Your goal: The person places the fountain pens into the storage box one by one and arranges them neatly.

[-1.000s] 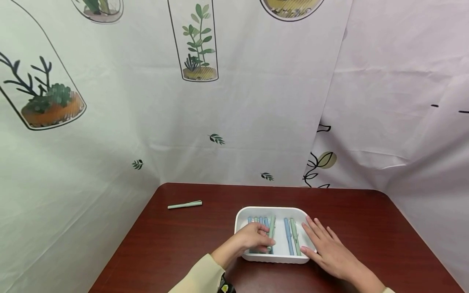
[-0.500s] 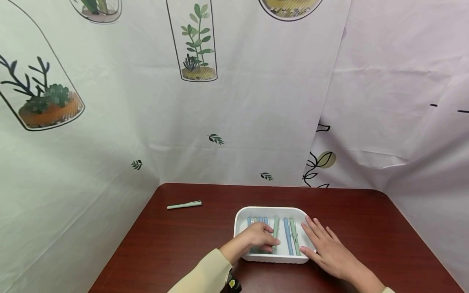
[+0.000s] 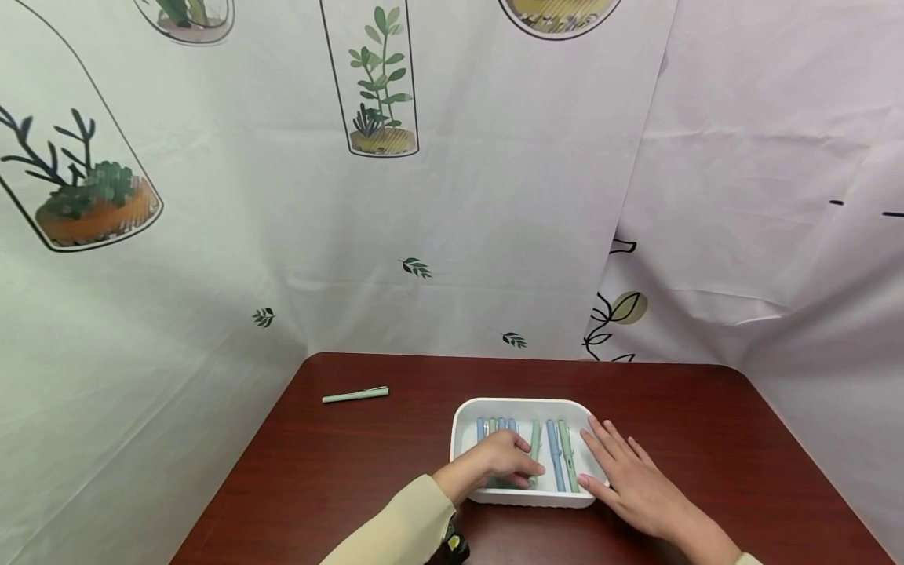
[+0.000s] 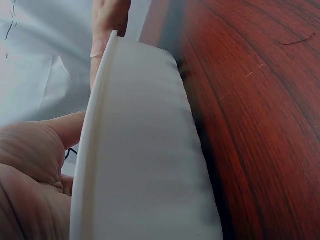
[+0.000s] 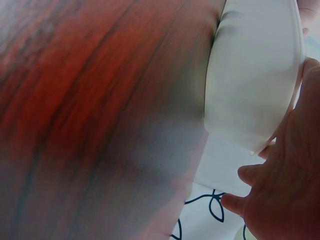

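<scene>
A white tray [image 3: 524, 499] on the table holds several light blue and pale green pens lying lengthwise. My left hand [image 3: 500, 457] reaches over the near rim and pinches a pale green pen [image 3: 536, 433] low on its length, thumb and fingers down in the tray. To its right lie a blue pen [image 3: 555, 455] and another green pen [image 3: 568, 455]. Partly hidden behind the hand is a group of pens [image 3: 502, 424] at the tray's left. With fingers spread straight, my right hand [image 3: 636, 479] rests on the tray's right rim. The tray's outer wall [image 4: 145, 140] hides the left fingers in the left wrist view.
One pale green pen [image 3: 356, 395] lies apart on the dark red wooden table [image 3: 339, 463], toward the back left. A pale curtain with plant prints [image 3: 459, 220] hangs behind and at both sides of the table.
My left hand has shifted right inside the tray, bringing the green pen along from the left group toward the blue pen. The right hand stays at the rim.
</scene>
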The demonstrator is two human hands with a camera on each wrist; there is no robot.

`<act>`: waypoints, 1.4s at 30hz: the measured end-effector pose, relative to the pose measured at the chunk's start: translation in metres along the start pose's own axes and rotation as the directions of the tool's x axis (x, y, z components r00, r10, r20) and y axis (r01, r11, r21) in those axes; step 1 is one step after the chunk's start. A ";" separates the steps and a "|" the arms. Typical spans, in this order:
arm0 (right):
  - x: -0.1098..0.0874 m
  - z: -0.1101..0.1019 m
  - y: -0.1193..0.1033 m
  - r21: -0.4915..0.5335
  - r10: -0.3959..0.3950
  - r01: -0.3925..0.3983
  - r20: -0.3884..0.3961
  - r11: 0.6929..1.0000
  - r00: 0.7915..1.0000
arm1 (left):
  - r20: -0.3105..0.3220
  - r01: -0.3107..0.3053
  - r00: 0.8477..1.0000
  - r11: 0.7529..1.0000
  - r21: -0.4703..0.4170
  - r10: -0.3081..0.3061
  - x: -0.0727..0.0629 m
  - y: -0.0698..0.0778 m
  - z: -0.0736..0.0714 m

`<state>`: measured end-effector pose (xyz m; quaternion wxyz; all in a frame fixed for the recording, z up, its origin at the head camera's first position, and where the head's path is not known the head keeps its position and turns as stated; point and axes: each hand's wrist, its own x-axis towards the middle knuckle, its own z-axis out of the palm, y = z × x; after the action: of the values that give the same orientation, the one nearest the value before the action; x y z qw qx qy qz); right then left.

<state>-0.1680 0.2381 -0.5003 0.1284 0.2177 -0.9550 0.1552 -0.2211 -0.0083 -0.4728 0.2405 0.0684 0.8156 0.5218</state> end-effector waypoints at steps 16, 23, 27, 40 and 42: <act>0.000 0.000 -0.001 0.015 0.021 -0.021 0.022 1.000 1.000 | 0.001 0.024 1.000 1.000 0.010 -0.024 0.003 0.006 0.010; 0.001 -0.001 -0.001 0.020 0.021 -0.022 0.022 1.000 1.000 | -0.004 0.018 1.000 0.999 0.039 -0.018 0.004 0.007 0.013; 0.001 -0.001 -0.001 0.022 0.019 -0.020 0.017 1.000 1.000 | 0.006 0.018 1.000 0.999 0.049 -0.018 0.004 0.008 0.013; 0.001 0.000 -0.002 0.014 0.013 -0.013 0.012 1.000 1.000 | -0.009 -0.033 0.999 0.995 0.091 0.034 -0.007 0.008 -0.001; 0.001 0.000 -0.002 0.011 0.014 -0.014 0.015 1.000 1.000 | -0.010 -0.059 0.998 0.992 0.115 0.061 -0.010 0.009 -0.006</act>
<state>-0.1680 0.2360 -0.4993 0.1189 0.2128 -0.9566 0.1596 -0.2165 -0.0125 -0.4601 0.2147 0.1031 0.8435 0.4815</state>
